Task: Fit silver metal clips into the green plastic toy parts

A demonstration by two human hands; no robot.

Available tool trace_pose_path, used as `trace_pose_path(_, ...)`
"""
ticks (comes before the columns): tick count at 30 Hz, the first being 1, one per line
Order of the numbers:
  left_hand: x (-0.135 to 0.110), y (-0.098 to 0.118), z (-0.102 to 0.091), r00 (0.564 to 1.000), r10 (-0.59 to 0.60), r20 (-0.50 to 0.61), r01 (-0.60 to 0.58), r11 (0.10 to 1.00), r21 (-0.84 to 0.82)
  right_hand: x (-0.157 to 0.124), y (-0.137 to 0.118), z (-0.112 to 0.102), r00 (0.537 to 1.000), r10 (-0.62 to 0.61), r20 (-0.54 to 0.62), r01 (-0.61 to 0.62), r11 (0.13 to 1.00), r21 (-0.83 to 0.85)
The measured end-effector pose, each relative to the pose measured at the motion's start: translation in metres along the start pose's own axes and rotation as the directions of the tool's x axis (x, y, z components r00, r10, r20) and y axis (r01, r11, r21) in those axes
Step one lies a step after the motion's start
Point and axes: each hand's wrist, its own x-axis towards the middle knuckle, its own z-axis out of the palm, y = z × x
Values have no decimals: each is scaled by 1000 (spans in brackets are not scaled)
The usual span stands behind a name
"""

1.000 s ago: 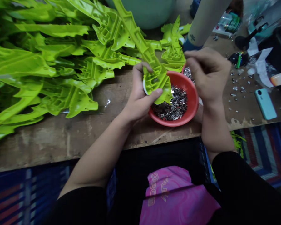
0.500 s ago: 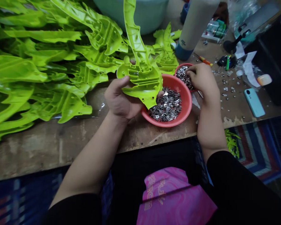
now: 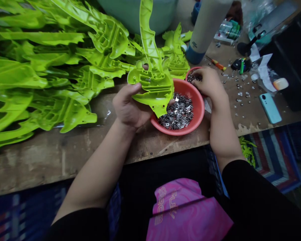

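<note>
The left hand point(image 3: 131, 107) grips one lime-green plastic molding point(image 3: 155, 85), its long axis pointing away, while the right hand point(image 3: 209, 85) curls into metal pieces point(image 3: 193, 77) in the smaller of two red bowls point(image 3: 200, 112).

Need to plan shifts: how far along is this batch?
Done, perhaps: the pile of lime-green moulded plastic parts at left, though which are finished can't be seen. In hand: the left hand holds one part over a red bowl of metal pieces; the right hand is in a smaller red bowl. Left: plenty of metal pieces remain.
</note>
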Motion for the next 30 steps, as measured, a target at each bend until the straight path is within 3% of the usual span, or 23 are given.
trace_pose_path(3,-1,1,2,1000,10,18,-10,1000,11,-1,1,-1,998,47,30,-48,999,3)
trace_pose_path(9,-2,4,4,999,-44,-20,45,998,52,-3,-2,-8,995,79,-69,-76,996,47)
trace_pose_path(16,-2,3,4,1000,-2,5,2,1000,15,-3,3,-14,989,97,-115,-85,991,101)
trace_pose_path(19,-1,1,2,1000,5,13,-4,1000,-4,-1,8,-9,981,102,-166,-60,969,239)
trace_pose_path(21,0,0,-1,999,-1,44,0,1000,6,0,8,-4,979,125,-163,-43,901,432)
trace_pose_path(25,1,0,-9,989,-37,141,36,999,13,-4,-1,-1,989,100,-108,21,629,777)
trace_pose_path(27,1,-1,-13,981,-77,180,78,997,4,-9,-8,-2,992,68,-109,57,527,848)
trace_pose_path(30,3,-3,-18,959,-176,223,179,984,8,-18,-20,-5,993,12,-121,103,448,888)
